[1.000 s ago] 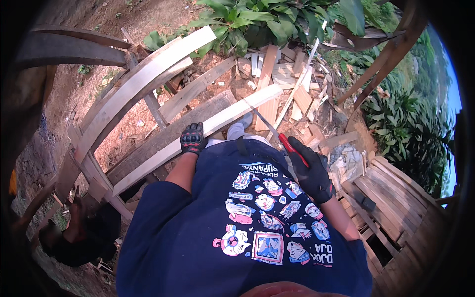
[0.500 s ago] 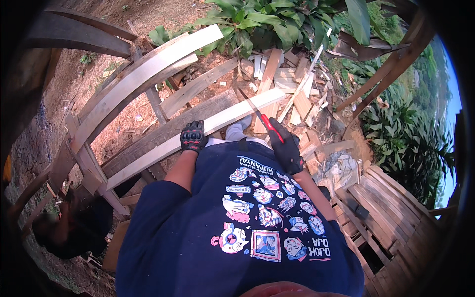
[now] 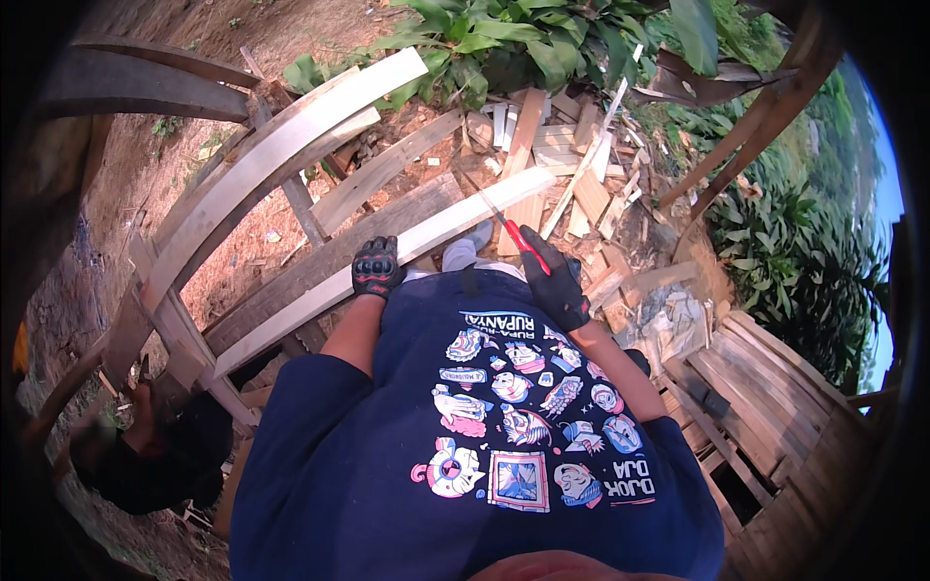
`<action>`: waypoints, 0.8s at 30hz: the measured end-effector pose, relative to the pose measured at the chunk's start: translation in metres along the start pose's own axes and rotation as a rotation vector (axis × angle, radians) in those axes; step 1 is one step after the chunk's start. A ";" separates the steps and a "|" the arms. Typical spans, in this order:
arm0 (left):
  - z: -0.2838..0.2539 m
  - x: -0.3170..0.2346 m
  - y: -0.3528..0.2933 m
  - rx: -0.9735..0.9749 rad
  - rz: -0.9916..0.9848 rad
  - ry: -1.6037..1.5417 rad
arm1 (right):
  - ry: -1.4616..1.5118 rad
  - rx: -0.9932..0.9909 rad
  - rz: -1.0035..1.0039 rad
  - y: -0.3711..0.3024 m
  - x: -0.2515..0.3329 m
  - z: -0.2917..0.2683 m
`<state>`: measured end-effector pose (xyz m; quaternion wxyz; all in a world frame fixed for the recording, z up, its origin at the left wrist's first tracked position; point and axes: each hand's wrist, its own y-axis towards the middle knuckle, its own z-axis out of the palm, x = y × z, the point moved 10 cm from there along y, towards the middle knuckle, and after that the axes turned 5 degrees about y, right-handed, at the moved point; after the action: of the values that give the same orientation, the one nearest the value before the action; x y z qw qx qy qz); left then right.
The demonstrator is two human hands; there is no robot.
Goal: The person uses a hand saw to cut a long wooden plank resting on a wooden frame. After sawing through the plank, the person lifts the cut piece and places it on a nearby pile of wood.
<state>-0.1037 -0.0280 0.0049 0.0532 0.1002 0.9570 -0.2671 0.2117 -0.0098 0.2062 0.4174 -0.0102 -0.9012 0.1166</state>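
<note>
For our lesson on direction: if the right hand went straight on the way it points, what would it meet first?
Likely the pale plank, near its upper-right end; the red-handled tool in the right hand overlaps it, though depth is unclear.

The black-and-red-gloved left hand (image 3: 376,267) covers a stretch of the long pale wooden board (image 3: 448,223); whether it grips or rests is unclear. The black-gloved right hand (image 3: 555,288) hides part of the red-handled saw (image 3: 512,231), whose thin blade (image 3: 491,203) seems too small to show teeth. The dark-clothed person (image 3: 174,460) at left is blurred; the view's lower edge crops the navy printed T-shirt (image 3: 387,465).
</note>
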 end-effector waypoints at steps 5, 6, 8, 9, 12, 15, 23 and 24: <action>-0.005 -0.002 0.003 0.025 -0.004 0.012 | 0.068 -0.011 0.122 0.070 -0.029 0.056; -0.009 -0.004 0.001 0.011 0.003 0.014 | 0.105 -0.025 0.122 0.064 -0.031 0.048; -0.009 0.000 0.001 0.006 -0.005 0.003 | 0.182 -0.080 0.142 0.037 -0.027 0.025; -0.008 0.000 0.002 0.000 -0.022 -0.009 | 0.118 -0.091 0.057 0.020 -0.010 0.005; -0.008 -0.002 -0.003 0.014 -0.016 -0.015 | 0.316 -0.019 0.276 -0.053 -0.011 -0.045; -0.005 0.000 0.004 0.053 -0.027 0.005 | 0.258 0.065 0.340 -0.103 0.021 -0.088; -0.001 0.003 0.007 0.086 0.006 0.014 | 0.134 0.078 0.153 -0.021 -0.015 -0.001; -0.006 0.000 0.008 0.062 0.026 0.012 | 0.129 0.035 0.032 -0.003 -0.017 0.016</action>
<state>-0.1019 -0.0187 0.0060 0.0478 0.1158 0.9472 -0.2952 0.2105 -0.0175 0.1842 0.4726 -0.0249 -0.8700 0.1384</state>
